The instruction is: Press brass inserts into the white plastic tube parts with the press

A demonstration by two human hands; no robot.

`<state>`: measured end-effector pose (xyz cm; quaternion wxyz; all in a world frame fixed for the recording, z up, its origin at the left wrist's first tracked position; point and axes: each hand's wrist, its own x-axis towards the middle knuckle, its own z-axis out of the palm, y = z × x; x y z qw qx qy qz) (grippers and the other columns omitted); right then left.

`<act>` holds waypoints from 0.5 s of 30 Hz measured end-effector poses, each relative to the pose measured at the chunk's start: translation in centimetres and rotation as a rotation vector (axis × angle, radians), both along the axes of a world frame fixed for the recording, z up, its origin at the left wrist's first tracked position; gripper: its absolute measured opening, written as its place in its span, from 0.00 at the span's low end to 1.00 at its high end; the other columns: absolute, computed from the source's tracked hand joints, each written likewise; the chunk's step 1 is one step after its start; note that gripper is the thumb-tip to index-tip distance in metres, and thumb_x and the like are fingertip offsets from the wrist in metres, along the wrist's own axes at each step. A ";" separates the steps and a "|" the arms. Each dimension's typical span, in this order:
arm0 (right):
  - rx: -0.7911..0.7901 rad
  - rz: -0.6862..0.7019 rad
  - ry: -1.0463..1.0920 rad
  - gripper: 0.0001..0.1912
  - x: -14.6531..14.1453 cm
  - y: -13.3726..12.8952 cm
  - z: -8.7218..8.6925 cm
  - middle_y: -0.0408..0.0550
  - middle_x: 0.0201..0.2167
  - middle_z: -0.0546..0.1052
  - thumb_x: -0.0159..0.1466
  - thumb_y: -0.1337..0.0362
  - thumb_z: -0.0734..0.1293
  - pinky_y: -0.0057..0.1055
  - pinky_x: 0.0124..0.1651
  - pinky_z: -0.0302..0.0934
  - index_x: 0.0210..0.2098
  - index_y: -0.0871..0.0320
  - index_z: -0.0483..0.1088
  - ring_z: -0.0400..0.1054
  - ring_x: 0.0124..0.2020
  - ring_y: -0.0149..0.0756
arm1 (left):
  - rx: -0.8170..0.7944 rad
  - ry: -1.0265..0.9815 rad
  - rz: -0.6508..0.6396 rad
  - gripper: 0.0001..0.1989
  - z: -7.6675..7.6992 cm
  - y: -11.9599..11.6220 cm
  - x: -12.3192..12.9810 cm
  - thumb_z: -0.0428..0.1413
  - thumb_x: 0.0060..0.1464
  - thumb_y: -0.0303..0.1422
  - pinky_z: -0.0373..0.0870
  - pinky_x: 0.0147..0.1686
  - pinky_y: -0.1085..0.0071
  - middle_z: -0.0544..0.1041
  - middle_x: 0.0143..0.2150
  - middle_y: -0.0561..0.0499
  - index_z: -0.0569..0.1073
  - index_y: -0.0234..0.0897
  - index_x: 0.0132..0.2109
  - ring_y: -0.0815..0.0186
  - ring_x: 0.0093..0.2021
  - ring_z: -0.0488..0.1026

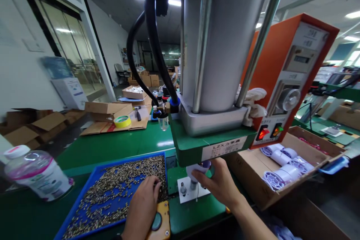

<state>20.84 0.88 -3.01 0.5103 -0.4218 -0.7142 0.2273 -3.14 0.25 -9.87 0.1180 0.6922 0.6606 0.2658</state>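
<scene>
My right hand is closed around a whitish plastic cylinder beneath the head of a bench press. The cylinder's lower side is at the post on a white base plate; its upper end is partly hidden under the press. My left hand hovers at the right side of a blue tray spread with many small brass-coloured metal pieces. Its thumb and fingers are pinched together, and whatever is between them cannot be made out. Just below that hand sits a yellow button box with a dark green button.
An open cardboard box of white plastic spools stands at the right, under an orange control box with lit switches. At the left is a clear bottle. Yellow tape and a hammer lie on cardboard behind.
</scene>
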 end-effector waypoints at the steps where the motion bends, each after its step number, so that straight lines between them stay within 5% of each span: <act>1: 0.004 -0.003 -0.019 0.07 -0.1 0.0 0.0 0.43 0.32 0.78 0.58 0.63 0.69 0.31 0.38 0.64 0.37 0.54 0.72 0.71 0.34 0.36 | 0.000 0.001 -0.002 0.12 0.0 0.0 0.0 0.40 0.62 0.38 0.64 0.43 0.60 0.72 0.37 0.48 0.66 0.41 0.36 0.58 0.40 0.71; 7: 0.036 -0.012 -0.194 0.16 -0.6 0.1 -1.4 0.48 0.40 0.78 0.54 0.66 0.70 0.35 0.45 0.64 0.43 0.52 0.73 0.71 0.43 0.43 | 0.013 0.007 -0.005 0.12 0.0 -0.2 0.0 0.42 0.62 0.38 0.65 0.41 0.61 0.72 0.36 0.49 0.66 0.41 0.36 0.59 0.38 0.71; 15: -0.026 0.001 -0.030 0.23 -0.9 0.0 -4.2 0.46 0.41 0.77 0.54 0.68 0.69 0.31 0.44 0.66 0.50 0.55 0.67 0.72 0.40 0.38 | 0.110 -0.021 0.000 0.16 0.3 -0.1 -0.1 0.41 0.62 0.43 0.68 0.44 0.58 0.74 0.39 0.47 0.69 0.41 0.39 0.58 0.41 0.72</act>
